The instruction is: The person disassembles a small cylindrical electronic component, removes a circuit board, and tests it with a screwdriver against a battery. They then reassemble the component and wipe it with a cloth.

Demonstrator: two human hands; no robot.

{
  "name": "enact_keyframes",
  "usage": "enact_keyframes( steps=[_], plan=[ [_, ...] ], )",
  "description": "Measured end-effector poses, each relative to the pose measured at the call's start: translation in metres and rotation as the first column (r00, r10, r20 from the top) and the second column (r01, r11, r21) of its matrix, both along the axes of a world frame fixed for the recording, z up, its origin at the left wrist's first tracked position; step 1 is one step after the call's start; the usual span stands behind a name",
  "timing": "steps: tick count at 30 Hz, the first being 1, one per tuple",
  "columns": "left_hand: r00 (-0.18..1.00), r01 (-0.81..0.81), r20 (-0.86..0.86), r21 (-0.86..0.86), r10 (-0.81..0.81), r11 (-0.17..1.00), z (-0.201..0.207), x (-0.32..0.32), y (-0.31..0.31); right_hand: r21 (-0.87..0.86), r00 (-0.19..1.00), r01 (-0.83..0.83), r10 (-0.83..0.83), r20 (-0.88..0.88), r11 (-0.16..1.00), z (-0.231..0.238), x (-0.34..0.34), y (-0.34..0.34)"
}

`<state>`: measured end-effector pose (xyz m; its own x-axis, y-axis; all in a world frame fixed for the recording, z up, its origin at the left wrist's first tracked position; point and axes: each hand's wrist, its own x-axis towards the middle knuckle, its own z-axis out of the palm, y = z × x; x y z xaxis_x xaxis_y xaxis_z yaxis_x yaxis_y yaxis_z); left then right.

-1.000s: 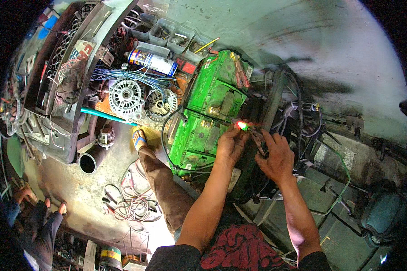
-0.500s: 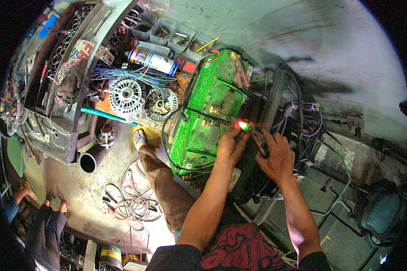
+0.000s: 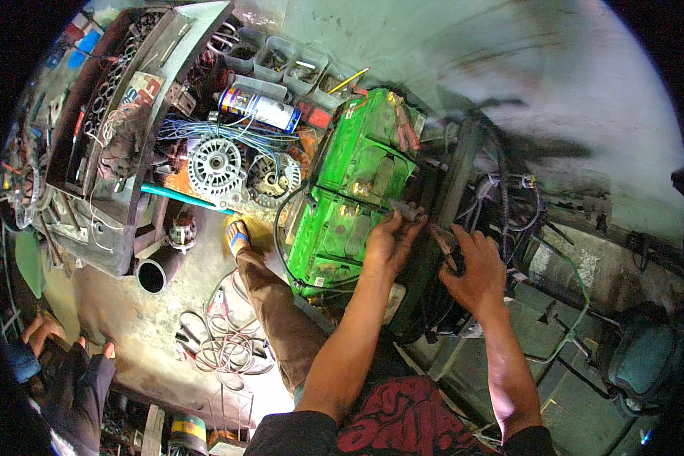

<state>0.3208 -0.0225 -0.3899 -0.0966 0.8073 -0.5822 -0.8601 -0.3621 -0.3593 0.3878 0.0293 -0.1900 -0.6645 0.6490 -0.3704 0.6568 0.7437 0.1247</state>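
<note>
A small grey cylindrical part (image 3: pixel 410 210) sits between the fingers of my left hand (image 3: pixel 386 242), above the right edge of a large green battery (image 3: pixel 330 228). My right hand (image 3: pixel 475 267) is closed on a clamp (image 3: pixel 441 239) with brownish jaws, which point at the grey part. A short gap shows between the jaws and the part. At the battery's far end, red-handled clips (image 3: pixel 406 128) lie near the corner. A black cable (image 3: pixel 277 228) loops along the battery's left side.
Left of the battery lie an alternator housing (image 3: pixel 215 158), blue wires (image 3: pixel 197 128) and a spray can (image 3: pixel 258 109). Plastic bins (image 3: pixel 273 57) stand behind. Coiled cables (image 3: pixel 228 342) lie on the floor near my leg (image 3: pixel 270 304). Another person's feet (image 3: pixel 95 348) are at lower left.
The bright orange glow at the grey part is gone. My right hand has drawn the clamp slightly right and back from it. My left hand stays nearly in place.
</note>
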Motion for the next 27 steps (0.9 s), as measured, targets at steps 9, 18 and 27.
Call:
enact_keyframes(
  steps=[9, 18, 27],
  plan=[
    [0.971, 0.112, -0.209, -0.031, -0.116, 0.993, 0.026, -0.018, -0.019, 0.265, 0.894, 0.022, 0.100, -0.437, 0.964, 0.099, 0.039, 0.007],
    [0.903, 0.195, -0.407, 0.108, -0.135, 0.975, 0.068, -0.061, -0.037, -0.235, -0.029, 0.433, -0.247, -0.969, 0.870, 0.182, 0.054, 0.090],
    [0.795, 0.132, -0.603, 0.064, -0.067, 0.989, 0.130, -0.101, -0.075, -0.525, -0.416, -0.023, -0.486, -0.769, 0.851, 0.223, 0.021, 0.121]
  ],
)
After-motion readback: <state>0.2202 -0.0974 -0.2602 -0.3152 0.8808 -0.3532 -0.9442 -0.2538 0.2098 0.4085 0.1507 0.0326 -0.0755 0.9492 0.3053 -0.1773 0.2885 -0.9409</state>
